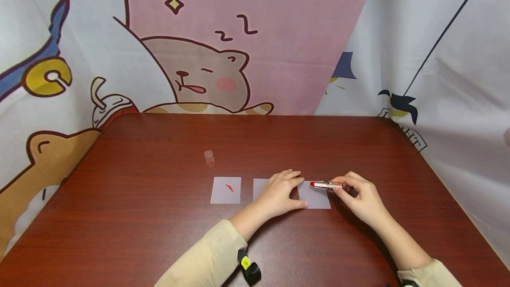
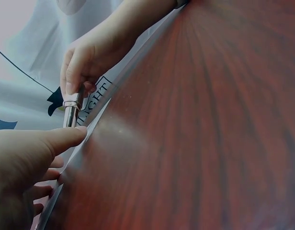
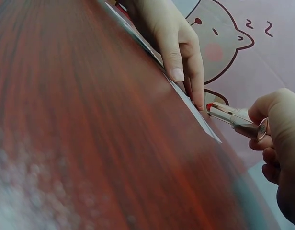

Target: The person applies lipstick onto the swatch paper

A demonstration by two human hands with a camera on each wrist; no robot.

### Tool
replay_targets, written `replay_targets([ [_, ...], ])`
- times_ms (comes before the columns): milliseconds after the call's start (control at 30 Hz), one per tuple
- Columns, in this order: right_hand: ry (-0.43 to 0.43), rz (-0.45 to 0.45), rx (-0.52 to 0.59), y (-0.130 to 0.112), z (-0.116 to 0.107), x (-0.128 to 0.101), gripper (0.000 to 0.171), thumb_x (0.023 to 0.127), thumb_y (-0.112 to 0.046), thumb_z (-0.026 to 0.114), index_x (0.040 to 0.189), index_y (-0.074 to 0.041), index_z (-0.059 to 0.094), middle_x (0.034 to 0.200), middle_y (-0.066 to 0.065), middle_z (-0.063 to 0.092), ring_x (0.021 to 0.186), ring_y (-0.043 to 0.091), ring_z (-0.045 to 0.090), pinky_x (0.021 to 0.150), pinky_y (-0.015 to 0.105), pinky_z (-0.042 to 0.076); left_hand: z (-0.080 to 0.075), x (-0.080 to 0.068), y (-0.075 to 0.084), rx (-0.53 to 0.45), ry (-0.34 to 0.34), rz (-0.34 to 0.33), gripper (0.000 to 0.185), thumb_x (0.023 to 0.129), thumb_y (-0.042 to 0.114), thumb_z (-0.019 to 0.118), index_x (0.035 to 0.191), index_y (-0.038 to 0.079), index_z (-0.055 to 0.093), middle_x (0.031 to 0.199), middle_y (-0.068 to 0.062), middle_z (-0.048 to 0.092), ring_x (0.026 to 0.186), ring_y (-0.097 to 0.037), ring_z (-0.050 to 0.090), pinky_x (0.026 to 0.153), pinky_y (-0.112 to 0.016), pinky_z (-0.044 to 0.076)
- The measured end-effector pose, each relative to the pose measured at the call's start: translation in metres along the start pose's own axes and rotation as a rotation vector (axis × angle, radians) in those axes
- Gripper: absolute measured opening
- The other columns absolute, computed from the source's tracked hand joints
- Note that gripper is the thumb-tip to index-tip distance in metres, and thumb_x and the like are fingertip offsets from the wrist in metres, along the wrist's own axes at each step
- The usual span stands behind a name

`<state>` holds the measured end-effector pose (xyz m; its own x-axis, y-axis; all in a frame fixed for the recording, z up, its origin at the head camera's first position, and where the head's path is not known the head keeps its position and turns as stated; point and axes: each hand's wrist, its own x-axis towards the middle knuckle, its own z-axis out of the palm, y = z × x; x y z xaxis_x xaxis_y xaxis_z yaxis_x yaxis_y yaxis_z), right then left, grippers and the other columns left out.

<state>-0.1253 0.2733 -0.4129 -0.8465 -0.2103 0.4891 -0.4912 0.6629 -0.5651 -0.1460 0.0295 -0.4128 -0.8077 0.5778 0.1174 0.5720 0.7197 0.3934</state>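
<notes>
In the head view my right hand [image 1: 361,198] holds a lipstick [image 1: 327,185] between thumb and fingers. Its red tip points left, over the upper part of the rightmost white paper square [image 1: 317,198]. My left hand [image 1: 280,193] lies with fingers extended, the thumb and fingertips at that square's left side. Partly covered by the left hand is a middle paper square [image 1: 259,186]. Further left lies a third square [image 1: 219,196] with a short red stroke on it. The right wrist view shows the lipstick's red bullet and metallic case [image 3: 229,116] close over the paper.
A clear lipstick cap [image 1: 209,158] stands on the reddish-brown table [image 1: 159,234], behind the left paper square. Cartoon-printed curtains [image 1: 287,48] hang behind and beside the table.
</notes>
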Motion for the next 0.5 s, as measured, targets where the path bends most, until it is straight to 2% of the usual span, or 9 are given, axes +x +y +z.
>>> replay_targets([
  [500, -0.036, 0.004, -0.017, 0.0039, 0.003, -0.0011, 0.016, 0.081, -0.004, 0.075, 0.09, -0.018, 0.072, 0.077, -0.011, 0.054, 0.068, 0.005, 0.047, 0.056, 0.02, 0.036, 0.0004, -0.0008, 0.0001, 0.012, -0.001, 0.002, 0.067, 0.083, 0.05, 0.07, 0.136, 0.012, 0.056, 0.146, 0.0, 0.043, 0.137, -0.017, 0.032, 0.111, -0.036, 0.024],
])
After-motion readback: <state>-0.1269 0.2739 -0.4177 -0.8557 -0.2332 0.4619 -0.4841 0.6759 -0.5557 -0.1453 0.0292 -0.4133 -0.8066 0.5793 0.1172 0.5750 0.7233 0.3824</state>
